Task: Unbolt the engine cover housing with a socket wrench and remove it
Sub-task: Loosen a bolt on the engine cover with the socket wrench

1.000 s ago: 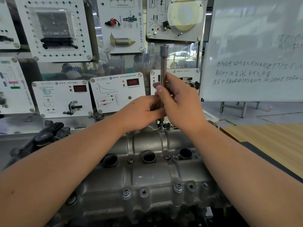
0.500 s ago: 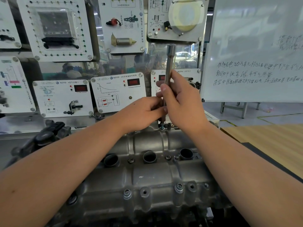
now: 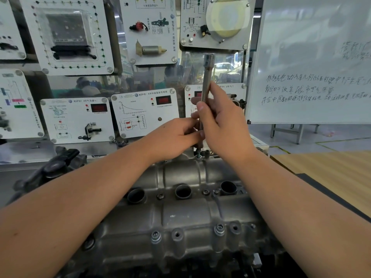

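Head view shows us still in the unbolting stage, with the cover [image 3: 180, 213] sitting squarely on the engine in front of us and nothing lifted yet. Our right hand [image 3: 222, 125] is wrapped around the shaft of the socket tool [image 3: 206, 85], thumb and fingers curled on it, so that it stands nearly upright over the far edge of the cover. Our left hand [image 3: 176, 137] pinches the lower part of the same shaft, just above a bolt [image 3: 198, 155] whose head stands clear of the metal; we judge this one is nearly wound out, though our fingers hide exactly where the socket meets it. Along the near edge we see two bolts [image 3: 156, 236] standing proud and, beside them, open holes [image 3: 177, 234] that look already emptied, so part of the job there appears done and part remains. Down the middle, between the three round wells [image 3: 183, 192], small fasteners [image 3: 160, 196] seem to be seated. We cannot tell how many bolts are hidden under our forearms. What is left, as we judge it: finish the far bolt, clear the remaining ones, then lift the cover off. Behind stand training panels [image 3: 144, 113] and a whiteboard [image 3: 313, 63].
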`<state>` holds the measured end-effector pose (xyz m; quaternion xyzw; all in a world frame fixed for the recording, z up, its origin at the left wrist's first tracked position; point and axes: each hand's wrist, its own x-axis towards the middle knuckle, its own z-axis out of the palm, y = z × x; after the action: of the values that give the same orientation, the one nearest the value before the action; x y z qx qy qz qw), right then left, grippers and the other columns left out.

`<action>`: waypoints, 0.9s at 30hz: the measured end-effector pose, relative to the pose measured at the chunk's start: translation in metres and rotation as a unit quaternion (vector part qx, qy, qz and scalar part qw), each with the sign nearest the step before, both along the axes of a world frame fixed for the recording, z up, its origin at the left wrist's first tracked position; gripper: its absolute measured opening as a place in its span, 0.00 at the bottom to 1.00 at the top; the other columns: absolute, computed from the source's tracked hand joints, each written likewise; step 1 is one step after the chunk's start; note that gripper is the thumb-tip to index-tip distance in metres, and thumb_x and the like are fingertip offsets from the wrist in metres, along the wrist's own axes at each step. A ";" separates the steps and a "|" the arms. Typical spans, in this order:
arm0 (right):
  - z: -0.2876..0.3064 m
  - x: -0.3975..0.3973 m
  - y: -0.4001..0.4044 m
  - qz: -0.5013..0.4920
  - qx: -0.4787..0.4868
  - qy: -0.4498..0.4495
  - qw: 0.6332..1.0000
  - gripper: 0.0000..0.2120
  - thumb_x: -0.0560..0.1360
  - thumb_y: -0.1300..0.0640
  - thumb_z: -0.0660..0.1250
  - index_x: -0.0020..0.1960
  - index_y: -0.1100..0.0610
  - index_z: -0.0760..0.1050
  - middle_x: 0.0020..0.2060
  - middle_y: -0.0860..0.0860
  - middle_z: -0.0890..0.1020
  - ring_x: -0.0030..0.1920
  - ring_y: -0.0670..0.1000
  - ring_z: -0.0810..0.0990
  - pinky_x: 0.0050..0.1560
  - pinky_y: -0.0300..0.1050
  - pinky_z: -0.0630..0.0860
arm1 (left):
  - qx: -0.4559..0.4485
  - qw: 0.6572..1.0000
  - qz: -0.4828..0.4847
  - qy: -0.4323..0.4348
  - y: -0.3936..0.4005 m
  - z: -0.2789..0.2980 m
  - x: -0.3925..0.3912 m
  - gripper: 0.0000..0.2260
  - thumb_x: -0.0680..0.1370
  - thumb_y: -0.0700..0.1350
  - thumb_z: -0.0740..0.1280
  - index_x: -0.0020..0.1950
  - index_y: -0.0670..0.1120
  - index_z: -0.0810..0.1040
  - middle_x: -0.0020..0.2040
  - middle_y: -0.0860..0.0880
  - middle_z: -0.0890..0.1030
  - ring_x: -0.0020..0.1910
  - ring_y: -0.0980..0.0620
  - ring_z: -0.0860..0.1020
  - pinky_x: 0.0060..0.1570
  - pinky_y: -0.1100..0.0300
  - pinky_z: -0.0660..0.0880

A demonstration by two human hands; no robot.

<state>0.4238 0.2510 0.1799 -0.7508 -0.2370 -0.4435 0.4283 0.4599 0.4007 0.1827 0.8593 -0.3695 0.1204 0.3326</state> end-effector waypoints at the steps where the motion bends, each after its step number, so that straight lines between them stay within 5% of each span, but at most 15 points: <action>1: 0.000 0.000 0.000 0.003 0.004 0.009 1.000 0.22 0.83 0.57 0.60 0.76 0.53 0.64 0.48 0.45 0.85 0.46 0.45 0.83 0.47 0.48 0.81 | 0.001 1.000 0.003 -0.001 0.000 0.000 0.000 0.09 0.83 0.51 0.65 0.52 0.46 0.80 0.36 0.56 0.82 0.30 0.60 0.76 0.34 0.64 0.73; 4: -0.001 0.000 0.000 0.012 0.006 0.014 1.000 0.26 0.82 0.55 0.63 0.78 0.53 0.61 0.49 0.42 0.84 0.47 0.43 0.83 0.49 0.39 0.79 | 0.014 1.000 0.004 -0.019 0.000 0.001 -0.001 0.08 0.82 0.52 0.66 0.51 0.49 0.80 0.38 0.55 0.83 0.33 0.61 0.78 0.37 0.62 0.76; 7: 0.000 0.001 -0.001 0.003 0.011 -0.006 1.000 0.21 0.80 0.55 0.67 0.72 0.55 0.70 0.47 0.40 0.82 0.50 0.40 0.81 0.50 0.33 0.77 | 0.023 1.000 0.005 -0.021 -0.001 0.002 -0.002 0.10 0.82 0.53 0.66 0.56 0.47 0.80 0.48 0.47 0.85 0.48 0.48 0.83 0.53 0.46 0.79; 9: 0.001 0.001 -0.001 -0.010 -0.003 -0.025 1.000 0.14 0.81 0.57 0.65 0.66 0.57 0.76 0.45 0.42 0.83 0.47 0.41 0.81 0.48 0.33 0.76 | 0.015 1.000 0.000 -0.012 -0.001 0.002 -0.002 0.12 0.82 0.52 0.67 0.57 0.43 0.79 0.49 0.42 0.84 0.49 0.43 0.83 0.54 0.41 0.78; 13: 0.000 0.000 0.000 0.001 0.001 -0.006 1.000 0.18 0.82 0.57 0.61 0.72 0.55 0.70 0.49 0.47 0.85 0.45 0.44 0.83 0.47 0.44 0.79 | 0.000 1.000 -0.005 -0.007 0.001 0.000 -0.001 0.07 0.83 0.51 0.64 0.54 0.51 0.80 0.39 0.54 0.84 0.33 0.61 0.78 0.37 0.64 0.74; 17: -0.001 0.000 -0.001 0.019 0.007 -0.003 1.000 0.25 0.81 0.56 0.64 0.77 0.53 0.64 0.45 0.40 0.83 0.46 0.43 0.82 0.46 0.34 0.78 | 0.013 0.999 0.005 -0.030 0.000 0.001 -0.001 0.05 0.83 0.52 0.64 0.52 0.56 0.80 0.42 0.51 0.84 0.38 0.56 0.81 0.42 0.52 0.79; 21: 0.001 0.002 -0.002 -0.001 -0.003 -0.038 0.999 0.11 0.80 0.57 0.67 0.62 0.55 0.77 0.37 0.33 0.78 0.43 0.37 0.79 0.44 0.32 0.74 | 0.012 1.000 0.002 -0.020 -0.002 0.002 -0.002 0.09 0.82 0.53 0.67 0.56 0.49 0.80 0.49 0.45 0.85 0.49 0.45 0.83 0.53 0.43 0.78; 25: 0.001 0.000 -0.001 0.004 0.000 -0.014 1.000 0.12 0.82 0.57 0.62 0.64 0.55 0.75 0.42 0.44 0.84 0.44 0.44 0.83 0.45 0.47 0.80 | 0.000 1.000 -0.001 -0.010 0.000 0.000 0.001 0.11 0.83 0.52 0.65 0.53 0.47 0.81 0.38 0.55 0.83 0.32 0.61 0.77 0.35 0.65 0.73; 27: 0.001 -0.001 0.000 0.010 0.005 0.000 1.000 0.19 0.82 0.56 0.61 0.73 0.53 0.68 0.46 0.48 0.86 0.44 0.47 0.84 0.46 0.51 0.81 | 0.004 1.000 0.003 -0.010 0.000 -0.001 0.002 0.10 0.83 0.52 0.64 0.50 0.48 0.81 0.36 0.52 0.82 0.29 0.60 0.74 0.32 0.65 0.70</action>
<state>0.4233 0.2508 0.1806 -0.7460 -0.2427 -0.4404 0.4365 0.4619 0.4008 0.1817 0.8605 -0.3703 0.1288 0.3252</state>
